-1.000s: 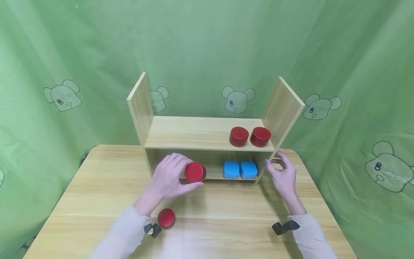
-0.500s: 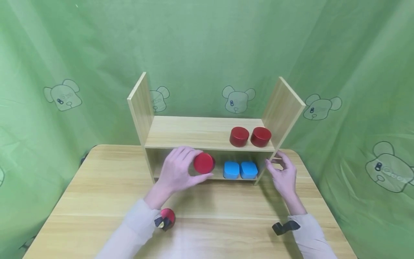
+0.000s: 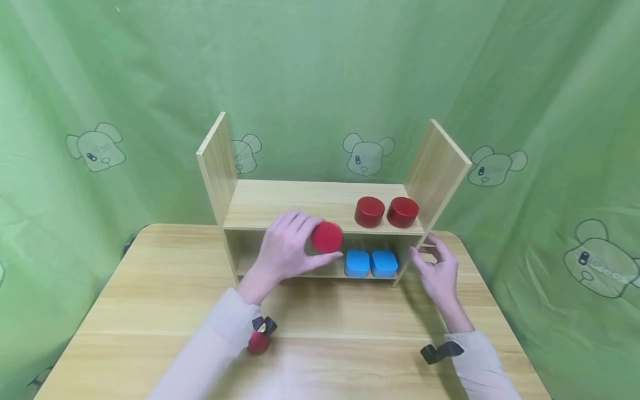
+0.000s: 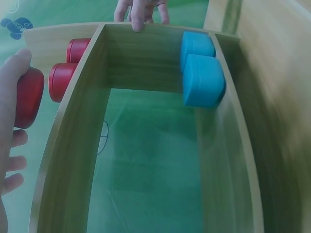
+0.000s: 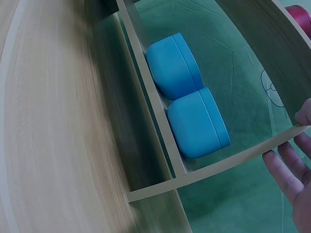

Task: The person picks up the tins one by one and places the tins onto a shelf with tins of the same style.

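Observation:
My left hand (image 3: 285,250) grips a round red tin (image 3: 327,237) between thumb and fingers. It holds the tin in the air before the upper board of a small wooden shelf (image 3: 285,203). At the shelf's right side, my right hand (image 3: 439,271) pinches the upright side panel (image 5: 243,156), thumb on one face and fingers on the other. Two red tins, a left one (image 3: 369,212) and a right one (image 3: 403,212), stand on the upper board. Below them, two blue rounded-square boxes, one left (image 3: 357,263) and one right (image 3: 384,263), sit side by side.
Another red tin (image 3: 258,343) stands on the wooden table (image 3: 350,361), partly hidden by the left wrist's black strap mount (image 3: 265,326). The shelf's left upright (image 3: 218,166) rises above the boards. A green curtain (image 3: 310,72) hangs behind and at the sides.
My left hand has carried the red tin up and to the right, from before the lower compartment to the upper board's front edge. My right hand stays at the panel.

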Available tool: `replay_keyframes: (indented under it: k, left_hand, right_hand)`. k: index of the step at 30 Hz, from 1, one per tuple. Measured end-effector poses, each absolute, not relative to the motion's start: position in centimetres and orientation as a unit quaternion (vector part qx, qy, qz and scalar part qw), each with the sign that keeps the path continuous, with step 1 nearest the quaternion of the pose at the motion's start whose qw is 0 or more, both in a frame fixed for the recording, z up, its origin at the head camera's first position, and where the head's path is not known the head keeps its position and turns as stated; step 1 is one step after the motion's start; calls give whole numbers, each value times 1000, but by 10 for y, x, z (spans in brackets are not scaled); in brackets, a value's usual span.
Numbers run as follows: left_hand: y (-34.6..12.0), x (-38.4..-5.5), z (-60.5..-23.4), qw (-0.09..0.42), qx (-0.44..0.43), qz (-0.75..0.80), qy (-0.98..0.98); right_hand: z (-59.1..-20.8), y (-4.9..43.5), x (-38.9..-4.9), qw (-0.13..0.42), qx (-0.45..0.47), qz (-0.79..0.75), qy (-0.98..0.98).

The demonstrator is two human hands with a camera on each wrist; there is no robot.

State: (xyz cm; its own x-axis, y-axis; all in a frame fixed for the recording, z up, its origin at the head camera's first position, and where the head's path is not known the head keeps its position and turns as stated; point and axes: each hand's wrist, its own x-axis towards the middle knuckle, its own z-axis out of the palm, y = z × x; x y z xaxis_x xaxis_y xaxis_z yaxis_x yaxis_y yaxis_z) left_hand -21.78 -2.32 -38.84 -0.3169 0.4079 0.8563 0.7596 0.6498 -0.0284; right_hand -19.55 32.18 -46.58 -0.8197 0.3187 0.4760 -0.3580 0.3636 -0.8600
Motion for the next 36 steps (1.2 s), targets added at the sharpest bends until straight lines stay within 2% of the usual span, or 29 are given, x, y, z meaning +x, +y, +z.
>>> replay_keyframes:
  k: [23, 30, 36]
  left_hand:
    - [-3, -248, -369, 395, -373, -158, -824]
    - [-1, -256, -370, 389, -355, -149, -837]
    - [1, -262, -369, 360, -334, -137, -860]
  right_hand:
    - [-467, 323, -196, 301, 17, 567, -766]
    - [-467, 323, -195, 300, 20, 569, -765]
    - [-467, 323, -195, 302, 23, 568, -765]
